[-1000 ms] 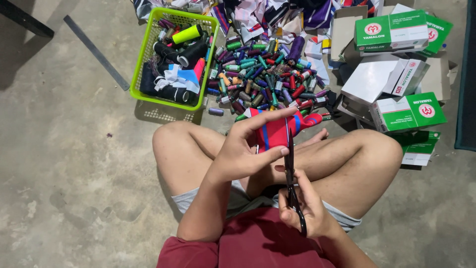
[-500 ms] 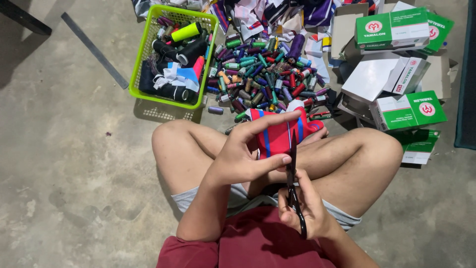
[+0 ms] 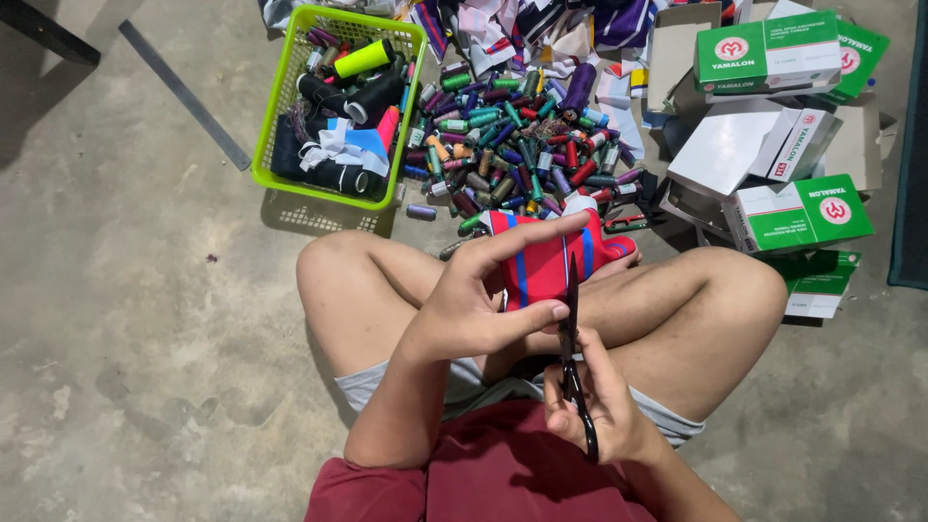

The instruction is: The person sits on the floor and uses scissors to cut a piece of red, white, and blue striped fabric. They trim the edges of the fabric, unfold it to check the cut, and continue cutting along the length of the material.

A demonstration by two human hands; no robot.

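Bare, stained grey concrete floor (image 3: 135, 319) under even light

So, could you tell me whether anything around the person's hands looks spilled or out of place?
Yes: thread spools lie heaped loose on the concrete floor beside the green basket, not in it. Cardboard boxes sit jumbled, some open. The left hand holds red striped cloth; the right hand holds scissors.

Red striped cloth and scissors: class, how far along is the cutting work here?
Done: cut fabric scraps already lie beyond the thread spools. In hand: the left hand holds the red striped cloth while the right hand sets black scissors against its edge. Left: the cloth looks mostly whole.
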